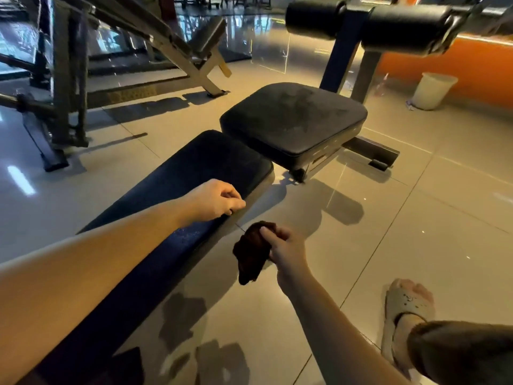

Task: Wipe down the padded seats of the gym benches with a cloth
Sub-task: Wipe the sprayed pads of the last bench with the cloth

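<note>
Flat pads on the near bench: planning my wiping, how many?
2: a long dark blue padded back pad nearest the camera, and a square black padded seat pad beyond its far end. More could lie out of frame.

Dim, warm amber light from the left. Beyond the right hand (287,250) gripping the cloth (251,255), hard shadows cross the glossy floor (422,245); white glare far to its left. Edges bend; background slightly blurred.

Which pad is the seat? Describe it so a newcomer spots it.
Start at the long dark-blue padded bench running up from the bottom left. Just past its far end sits the squarish black padded seat, below two black padded rollers. Unlike the narrow long pad, it is wide, short and shows dusty smears.
</note>
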